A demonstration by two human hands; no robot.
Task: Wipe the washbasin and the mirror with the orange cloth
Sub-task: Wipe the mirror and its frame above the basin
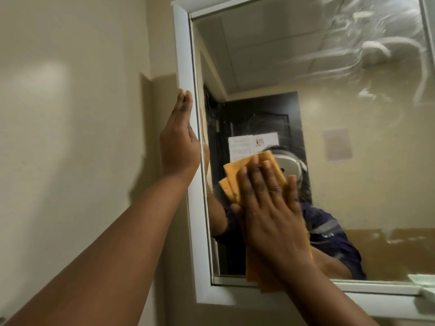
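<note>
The mirror (329,128) hangs on the wall in a white frame (186,67). My right hand (270,208) lies flat with straight fingers on the orange cloth (270,161) and presses it against the lower left part of the glass. The cloth's lower edge hangs past the bottom of the frame. My left hand (179,142) rests flat, fingers straight, against the outer left side of the frame. White smear streaks cover the upper right of the glass. The washbasin is out of view.
A beige wall (70,114) runs to the left of the mirror. The glass reflects a dark door with papers on it, the ceiling and a person in a dark shirt. A pale ledge (421,282) shows at the mirror's bottom right corner.
</note>
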